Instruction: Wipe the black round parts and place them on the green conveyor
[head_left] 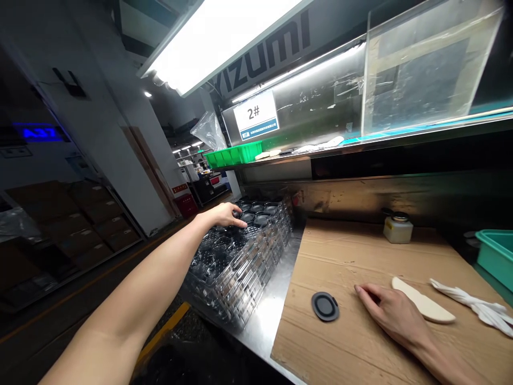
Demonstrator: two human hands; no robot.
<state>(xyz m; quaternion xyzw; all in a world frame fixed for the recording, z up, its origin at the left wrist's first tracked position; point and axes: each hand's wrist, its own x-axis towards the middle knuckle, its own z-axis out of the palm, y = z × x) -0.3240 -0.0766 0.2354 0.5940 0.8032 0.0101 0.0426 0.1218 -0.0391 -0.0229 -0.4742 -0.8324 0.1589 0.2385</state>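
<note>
Blk oval disc [325,307], grey rim; tan cardboard [344,342], darker streaks; teal bin [497,256] far R; green crate [233,154] upper mid.

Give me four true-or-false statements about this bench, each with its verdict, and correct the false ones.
The left hand reaches over a stack of clear trays. True.
The right hand holds the black pad. False: the pad lies on the cardboard, apart from the hand.
A white bottle stands on the cardboard. True.
The crate on the shelf is blue. False: it is green.
</note>
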